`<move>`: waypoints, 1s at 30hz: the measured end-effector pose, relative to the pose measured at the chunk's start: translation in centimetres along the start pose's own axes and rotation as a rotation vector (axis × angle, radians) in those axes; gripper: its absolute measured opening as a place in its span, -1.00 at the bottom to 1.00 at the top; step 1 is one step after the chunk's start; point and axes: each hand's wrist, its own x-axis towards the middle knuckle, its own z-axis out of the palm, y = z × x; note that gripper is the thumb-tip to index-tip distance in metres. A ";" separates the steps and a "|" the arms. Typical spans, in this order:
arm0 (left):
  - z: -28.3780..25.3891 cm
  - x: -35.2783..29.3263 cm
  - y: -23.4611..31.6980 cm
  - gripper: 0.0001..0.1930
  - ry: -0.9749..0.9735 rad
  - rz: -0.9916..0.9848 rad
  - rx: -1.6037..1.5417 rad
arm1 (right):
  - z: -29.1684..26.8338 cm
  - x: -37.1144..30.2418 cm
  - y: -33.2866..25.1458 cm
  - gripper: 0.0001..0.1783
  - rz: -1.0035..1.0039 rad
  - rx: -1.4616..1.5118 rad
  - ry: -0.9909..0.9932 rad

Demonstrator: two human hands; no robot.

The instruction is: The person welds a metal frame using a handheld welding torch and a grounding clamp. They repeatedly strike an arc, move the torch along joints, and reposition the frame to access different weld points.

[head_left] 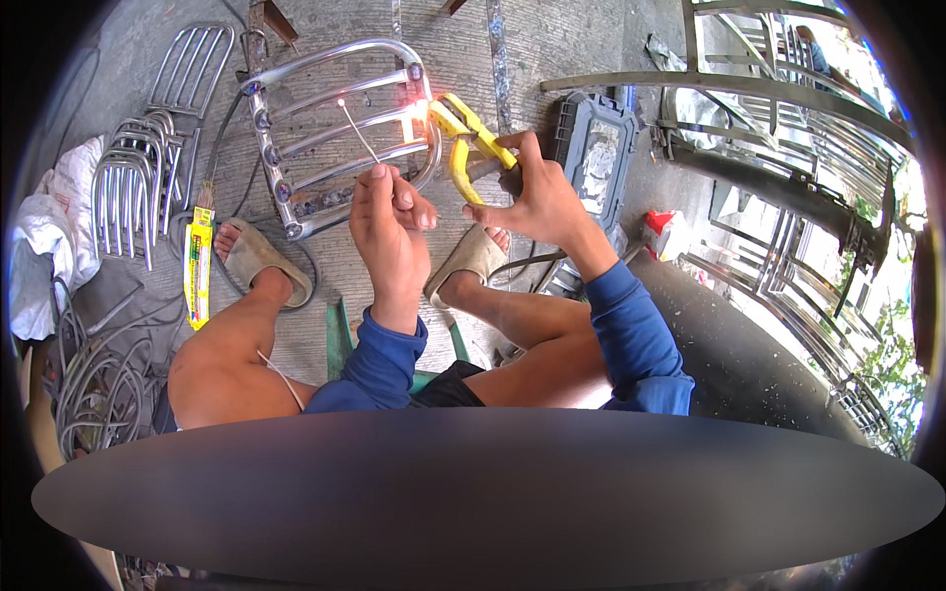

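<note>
My right hand [542,192] grips a yellow electrode holder [459,148], its fingers wrapped around the handle side. The holder's far end is beside the right rail of a shiny metal tube frame [345,59], where a bright glow hides the exact contact. Between the fingertips of my left hand [391,217], a thin welding rod [359,133] slants up and to the left over the frame's bars. The rod's far tip glows. The frame has a rounded right end, several crossbars and dark weld marks along its left rail.
Several chrome tube frames [133,177] stand at the left. A yellow packet of rods [199,266] lies near my left sandal [261,264], with coiled cables [103,384] behind. To the right are a grey toolbox [594,153], a red-and-white packet [665,234] and metal racks [788,108].
</note>
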 end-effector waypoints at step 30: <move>1.6 -4.4 3.9 -0.80 -0.147 0.163 0.055 | -4.2 -2.4 -4.0 0.20 -0.011 0.198 0.344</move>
